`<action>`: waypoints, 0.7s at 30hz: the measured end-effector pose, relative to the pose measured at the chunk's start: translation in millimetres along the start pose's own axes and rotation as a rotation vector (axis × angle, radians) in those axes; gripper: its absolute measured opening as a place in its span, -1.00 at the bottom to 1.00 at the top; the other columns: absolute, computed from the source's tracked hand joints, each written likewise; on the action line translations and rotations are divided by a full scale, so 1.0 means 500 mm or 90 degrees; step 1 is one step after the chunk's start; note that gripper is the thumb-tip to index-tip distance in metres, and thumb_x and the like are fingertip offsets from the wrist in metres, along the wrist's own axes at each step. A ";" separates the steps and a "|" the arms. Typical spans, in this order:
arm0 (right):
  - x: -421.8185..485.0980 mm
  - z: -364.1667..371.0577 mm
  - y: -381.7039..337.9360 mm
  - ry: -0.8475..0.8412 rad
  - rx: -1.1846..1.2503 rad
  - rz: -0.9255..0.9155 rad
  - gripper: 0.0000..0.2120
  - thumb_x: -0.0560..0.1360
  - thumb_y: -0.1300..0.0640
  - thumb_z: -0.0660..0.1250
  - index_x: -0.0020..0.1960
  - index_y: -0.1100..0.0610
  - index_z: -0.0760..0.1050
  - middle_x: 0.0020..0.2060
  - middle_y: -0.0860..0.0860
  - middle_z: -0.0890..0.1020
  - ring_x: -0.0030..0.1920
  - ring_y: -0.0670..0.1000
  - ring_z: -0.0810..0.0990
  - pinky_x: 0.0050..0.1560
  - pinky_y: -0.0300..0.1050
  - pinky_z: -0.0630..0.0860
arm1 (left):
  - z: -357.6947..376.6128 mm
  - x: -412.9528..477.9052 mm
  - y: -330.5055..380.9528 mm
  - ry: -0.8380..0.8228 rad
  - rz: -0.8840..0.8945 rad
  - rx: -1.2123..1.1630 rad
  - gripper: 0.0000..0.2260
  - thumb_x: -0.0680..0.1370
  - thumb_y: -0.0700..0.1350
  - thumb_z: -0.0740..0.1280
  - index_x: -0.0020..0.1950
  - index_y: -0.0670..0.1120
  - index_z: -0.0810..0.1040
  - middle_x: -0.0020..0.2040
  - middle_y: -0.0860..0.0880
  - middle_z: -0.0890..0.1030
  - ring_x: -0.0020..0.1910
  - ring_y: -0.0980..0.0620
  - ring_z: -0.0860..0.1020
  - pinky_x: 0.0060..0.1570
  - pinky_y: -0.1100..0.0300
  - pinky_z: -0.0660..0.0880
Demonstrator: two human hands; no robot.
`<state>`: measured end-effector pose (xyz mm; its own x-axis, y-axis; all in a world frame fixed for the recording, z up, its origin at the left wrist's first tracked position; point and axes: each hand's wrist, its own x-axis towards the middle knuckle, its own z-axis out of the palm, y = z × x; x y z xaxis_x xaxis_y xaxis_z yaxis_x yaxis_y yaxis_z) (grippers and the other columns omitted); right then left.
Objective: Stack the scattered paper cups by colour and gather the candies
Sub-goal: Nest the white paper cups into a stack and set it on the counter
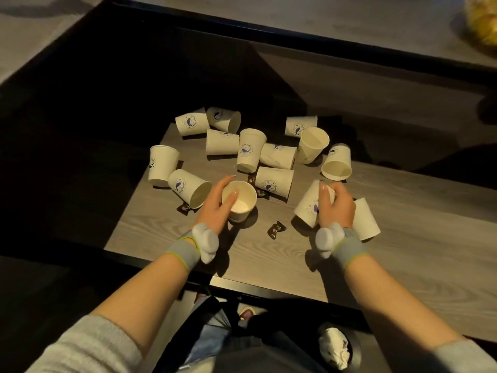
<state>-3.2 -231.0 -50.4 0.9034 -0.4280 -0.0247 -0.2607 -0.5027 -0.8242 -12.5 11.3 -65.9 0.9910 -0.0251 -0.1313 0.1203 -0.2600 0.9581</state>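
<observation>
An upright cup (239,201) is pinched at its rim by the left hand (215,208) and a tilted cup (313,204) is clasped by the right hand (336,208), both on the table (403,238) among candies (275,229); light, crushable walls are judged best held gently near the rim.

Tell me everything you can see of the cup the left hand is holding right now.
The upright cup is cream-white paper with a rolled rim, its mouth facing up and its pale inside apparently empty. It stands on the grey wood-grain table, near the front. The left hand grips its rim, thumb inside, fingers around the outside. No printed logo shows from here. A dark-wrapped candy lies just behind it.
</observation>
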 end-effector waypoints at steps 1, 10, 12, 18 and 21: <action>-0.009 0.004 -0.024 0.012 0.058 -0.031 -0.84 0.54 0.08 0.22 -0.10 0.17 0.45 -0.17 0.16 0.54 -0.13 0.08 0.49 -0.10 0.03 0.47 | 0.001 0.003 0.003 0.017 -0.035 -0.035 -0.71 0.60 0.02 0.10 0.32 0.07 0.34 0.31 -0.02 0.40 0.35 -0.03 0.33 0.27 0.13 0.25; -0.073 0.121 -0.149 -0.259 -0.111 -0.554 -0.76 0.50 0.14 0.26 0.09 0.20 0.59 0.11 0.15 0.62 0.26 0.12 0.47 0.33 0.02 0.30 | -0.022 0.003 0.029 0.019 -0.157 -0.269 -0.45 0.60 0.15 -0.17 0.34 -0.12 0.40 0.30 -0.15 0.49 0.31 -0.06 0.43 0.37 -0.03 0.29; -0.075 0.133 -0.135 -0.352 -0.252 -0.560 -0.76 0.53 0.07 0.22 0.10 0.12 0.58 0.12 0.13 0.61 0.24 0.17 0.46 0.33 0.04 0.28 | -0.030 0.000 0.036 0.013 -0.171 -0.290 -0.48 0.61 0.12 -0.15 0.37 -0.12 0.37 0.31 -0.17 0.48 0.31 -0.06 0.42 0.35 0.02 0.31; -0.064 0.145 -0.148 -0.406 -0.513 -0.640 -0.64 0.58 -0.03 0.06 0.09 0.09 0.57 0.11 0.13 0.62 0.27 0.16 0.43 0.37 -0.11 -0.22 | -0.028 0.005 0.045 -0.029 -0.243 -0.286 -0.53 0.60 0.14 -0.04 0.35 -0.09 0.38 0.26 -0.08 0.48 0.20 0.03 0.42 0.20 0.14 0.33; -0.070 0.157 -0.143 -0.506 -0.620 -0.605 -0.56 0.59 -0.10 -0.02 0.18 0.08 0.53 0.22 0.12 0.55 0.39 0.05 0.28 0.45 -0.01 -0.22 | -0.024 0.009 0.043 -0.046 -0.267 -0.212 -0.54 0.59 0.15 0.01 0.37 -0.07 0.35 0.28 -0.10 0.44 0.24 -0.02 0.39 0.35 0.03 0.29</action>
<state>10.5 -120.9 -34.8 0.7175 0.6431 -0.2678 0.6557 -0.7532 -0.0521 -4.6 17.0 -43.0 0.8490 -0.0538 -0.5257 0.5282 0.0580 0.8471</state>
